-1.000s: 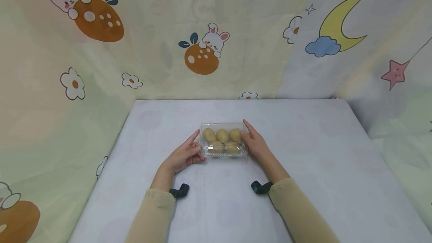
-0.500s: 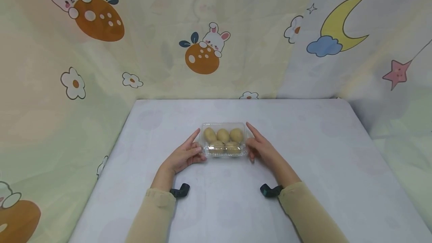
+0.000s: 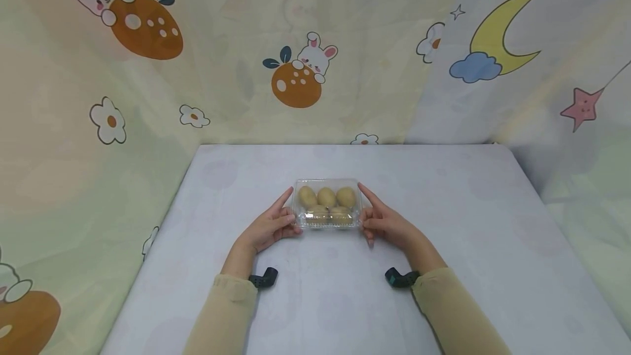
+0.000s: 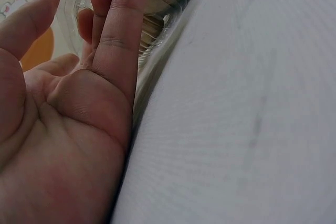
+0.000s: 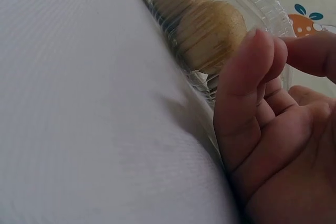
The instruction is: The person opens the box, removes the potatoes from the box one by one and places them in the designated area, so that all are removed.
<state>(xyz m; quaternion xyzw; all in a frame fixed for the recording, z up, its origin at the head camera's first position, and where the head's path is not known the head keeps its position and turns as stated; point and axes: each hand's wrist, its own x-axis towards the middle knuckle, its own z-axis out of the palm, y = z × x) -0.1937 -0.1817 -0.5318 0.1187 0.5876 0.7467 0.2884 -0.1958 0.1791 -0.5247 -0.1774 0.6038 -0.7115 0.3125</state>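
Observation:
A clear plastic clamshell box (image 3: 327, 182) with a ridged front sits on the table, its lid down. Several round yellow-brown items that look like potatoes (image 3: 326, 197) lie inside. At the box's left side is my left hand (image 3: 268, 230), index finger stretched along the edge and thumb at the front corner. My right hand (image 3: 394, 230) is at the opposite side, index fingertip by the back right corner and the other fingers loosely bent. In the right wrist view those fingertips (image 5: 254, 51) come right up to the box wall. Left wrist view: long fingers (image 4: 122, 30) overlap the box's end.
The table (image 3: 325, 300) has a white cloth. Behind and beside it hangs a pale curtain (image 3: 222, 70) printed with rabbits, flowers and a moon. Black wrist cameras (image 3: 266, 278) sit on both wrists, below beige sleeves (image 3: 455, 311).
My right hand has drawn back to the right, its thumb coming off the lid, and has settled against the box's right side. The left hand and the box stay in place.

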